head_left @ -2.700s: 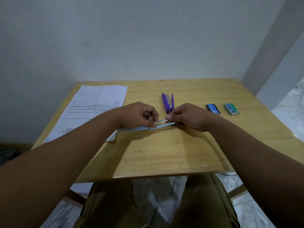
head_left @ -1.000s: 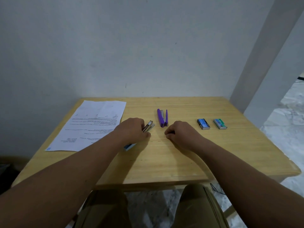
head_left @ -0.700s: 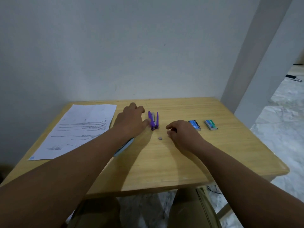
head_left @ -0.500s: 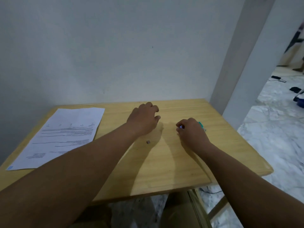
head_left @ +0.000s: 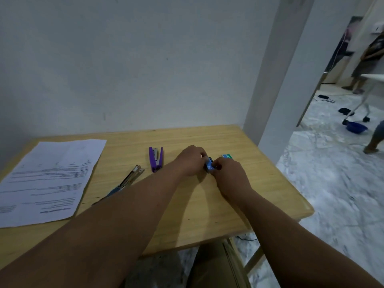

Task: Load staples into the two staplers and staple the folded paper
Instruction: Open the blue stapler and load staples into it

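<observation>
Both hands meet over a small blue staple box (head_left: 208,165) on the wooden table (head_left: 187,204): the left hand (head_left: 191,161) curls its fingers round the box's left end, and the right hand (head_left: 229,173) pinches its right end, thumb and fingertips closed on it. Whether the box is open cannot be told, and its contents are hidden by the fingers. Just beyond the right hand lies a green staple box (head_left: 227,156), only its top edge showing above the knuckles, nothing of its inside visible. To the left of the left hand a purple stapler (head_left: 155,160) lies swung open in a narrow V, its metal channel facing up; staples in it are too small to make out. Farther left and nearer the person, a blue stapler (head_left: 124,183) also lies open, its lower end covered by the left forearm. Well to the left rests a printed paper (head_left: 47,179), flat, its near left corner cut off by the frame edge and its text blurred.
</observation>
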